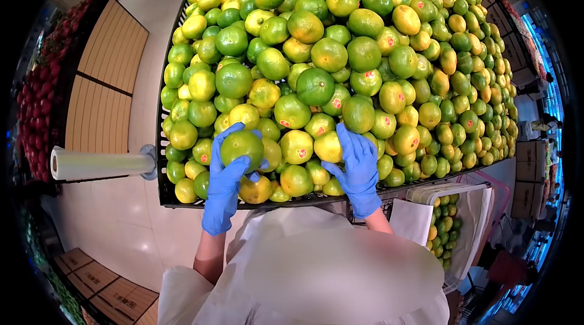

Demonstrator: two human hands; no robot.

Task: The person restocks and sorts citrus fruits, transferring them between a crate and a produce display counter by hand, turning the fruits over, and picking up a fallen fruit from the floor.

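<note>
My left hand [225, 179], in a blue glove, is wrapped round a green mandarin [242, 150] near the front edge of a big heap of green and yellow mandarins [316, 86]. Also blue-gloved, my right hand [356, 170] has its fingers and thumb round the right side of a yellow-green mandarin [328, 146], which still sits among the others. Between the two hands lie a mandarin with a red sticker [297, 146] and a greener one [296, 181]. Several fruits in the heap carry such red stickers.
The heap lies in a black crate-like display [201, 205]. A roll of clear plastic bags [100, 162] sticks out at the left. At the lower right, a white-lined container [471, 227] holds more mandarins [446, 227]. Slatted wooden panels [97, 112] front the stand of red fruit on the left.
</note>
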